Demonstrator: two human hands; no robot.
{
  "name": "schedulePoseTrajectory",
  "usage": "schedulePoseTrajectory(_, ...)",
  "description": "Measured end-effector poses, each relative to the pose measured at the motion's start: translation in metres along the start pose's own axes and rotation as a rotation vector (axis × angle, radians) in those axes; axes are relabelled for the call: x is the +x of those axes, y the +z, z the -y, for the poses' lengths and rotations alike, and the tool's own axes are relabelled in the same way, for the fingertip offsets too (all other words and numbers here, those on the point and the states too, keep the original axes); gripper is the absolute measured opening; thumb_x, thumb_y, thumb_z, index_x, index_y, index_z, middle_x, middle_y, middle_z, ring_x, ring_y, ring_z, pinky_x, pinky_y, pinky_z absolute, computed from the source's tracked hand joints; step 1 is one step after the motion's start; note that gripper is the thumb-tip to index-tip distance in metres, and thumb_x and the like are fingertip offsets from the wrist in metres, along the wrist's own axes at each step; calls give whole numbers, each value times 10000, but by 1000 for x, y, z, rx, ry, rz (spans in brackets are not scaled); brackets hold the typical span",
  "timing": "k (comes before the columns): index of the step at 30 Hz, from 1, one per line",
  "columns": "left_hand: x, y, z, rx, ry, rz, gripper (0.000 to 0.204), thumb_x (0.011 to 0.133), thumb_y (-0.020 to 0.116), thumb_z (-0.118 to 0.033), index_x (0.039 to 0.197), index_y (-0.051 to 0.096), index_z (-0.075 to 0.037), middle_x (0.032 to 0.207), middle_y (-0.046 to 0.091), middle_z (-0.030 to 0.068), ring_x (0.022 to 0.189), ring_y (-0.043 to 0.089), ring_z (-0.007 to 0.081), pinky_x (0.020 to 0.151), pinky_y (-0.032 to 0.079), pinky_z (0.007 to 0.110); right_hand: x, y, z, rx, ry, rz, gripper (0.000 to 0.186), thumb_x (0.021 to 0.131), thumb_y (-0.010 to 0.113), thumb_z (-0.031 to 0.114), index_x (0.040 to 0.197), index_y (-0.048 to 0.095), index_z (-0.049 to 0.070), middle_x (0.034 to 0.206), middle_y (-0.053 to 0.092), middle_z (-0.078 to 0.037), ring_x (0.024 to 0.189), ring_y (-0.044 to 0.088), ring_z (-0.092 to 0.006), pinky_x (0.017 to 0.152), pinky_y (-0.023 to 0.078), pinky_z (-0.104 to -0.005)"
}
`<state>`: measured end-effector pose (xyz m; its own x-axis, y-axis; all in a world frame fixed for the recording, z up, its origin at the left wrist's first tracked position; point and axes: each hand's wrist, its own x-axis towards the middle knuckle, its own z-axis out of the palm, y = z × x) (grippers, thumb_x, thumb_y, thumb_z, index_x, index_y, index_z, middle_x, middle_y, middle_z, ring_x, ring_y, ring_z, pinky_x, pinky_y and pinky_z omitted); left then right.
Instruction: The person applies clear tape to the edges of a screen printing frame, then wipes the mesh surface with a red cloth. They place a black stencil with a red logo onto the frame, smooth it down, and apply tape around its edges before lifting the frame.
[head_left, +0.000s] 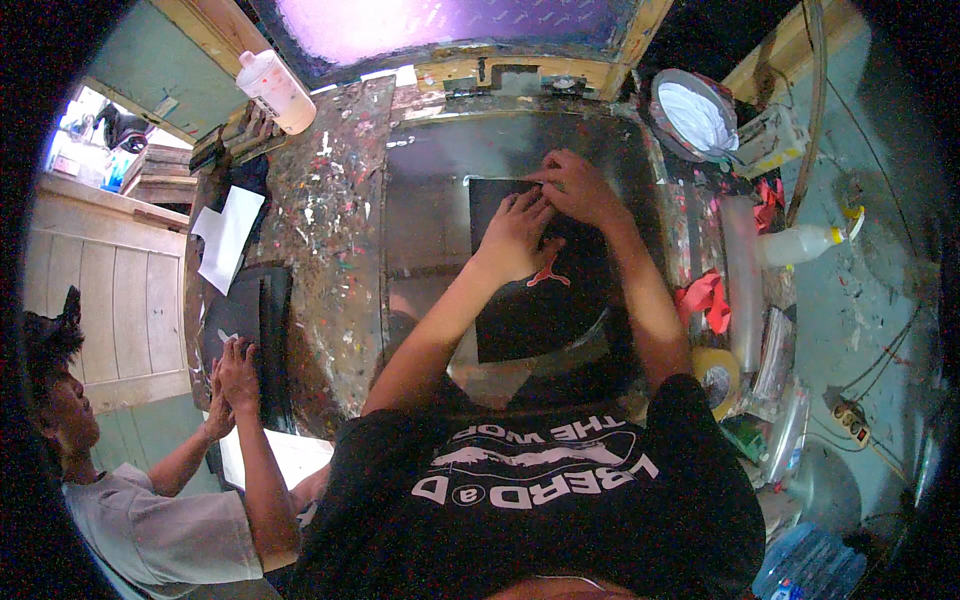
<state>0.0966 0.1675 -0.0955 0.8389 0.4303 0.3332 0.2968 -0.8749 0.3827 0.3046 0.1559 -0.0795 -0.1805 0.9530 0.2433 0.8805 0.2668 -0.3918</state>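
Observation:
A black fabric piece with a red-outlined emblem lies on a grey, shiny board in front of me. My left hand rests on its upper part, fingers stretched out and spread above the emblem. Just beyond, my right hand bends its fingers at the piece's far edge, and they seem to pinch it there. The fingertips of both hands nearly meet. Part of that far edge is hidden beneath the hands.
At left, a co-worker's hands touch a black stack. White paper and a plastic bottle are farther off. A framed screen rises at the back. A bowl, red scraps, tape roll and jug stand right.

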Motion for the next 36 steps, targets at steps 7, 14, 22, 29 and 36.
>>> schedulePoseTrajectory(7, 1, -2, -2, -17, 28, -17, 642, 901, 666, -409, 1391, 556, -8, 1476, 538, 189, 1394, 456, 383, 1158, 340, 529, -12, 5, -18, -16, 44, -40, 294, 847, 631, 145, 1092, 794, 143, 1079, 653, -139, 1060, 627, -342, 938, 526, -445)
schedulePoseTrajectory(14, -1, 0, 2, -9, 28, -15, 658, 919, 649, -441, 1401, 556, -3, 1518, 511, 189, 1404, 450, 387, 1161, 340, 519, -43, -17, -13, -90, 81, -76, 188, 868, 678, 189, 985, 800, 107, 1060, 680, -142, 1041, 639, -347, 945, 530, -448)
schedulePoseTrajectory(22, 4, -3, 2, 22, -31, 85, 617, 937, 627, -443, 1396, 573, -34, 1521, 518, 161, 1417, 442, 364, 1160, 341, 505, -99, -53, -14, -127, 378, -320, 279, 869, 636, 131, 1116, 746, 66, 1057, 664, -164, 1032, 624, -370, 936, 505, -489)
schedulePoseTrajectory(29, 24, -12, -2, 106, -58, 182, 508, 951, 612, -393, 1315, 625, -38, 1467, 568, 146, 1348, 496, 332, 1145, 355, 461, -178, -71, -17, -519, 770, -293, 358, 881, 625, 184, 1210, 723, 82, 1174, 657, -223, 1128, 598, -429, 1004, 466, -534)
schedulePoseTrajectory(36, 37, -31, 0, 176, 59, 9, 408, 936, 634, -356, 1181, 681, -33, 1333, 636, 135, 1266, 540, 314, 1120, 372, 437, -189, -54, -24, -680, 784, -204, 371, 880, 641, 183, 1234, 721, 107, 1207, 648, -221, 1158, 591, -429, 1036, 468, -509)
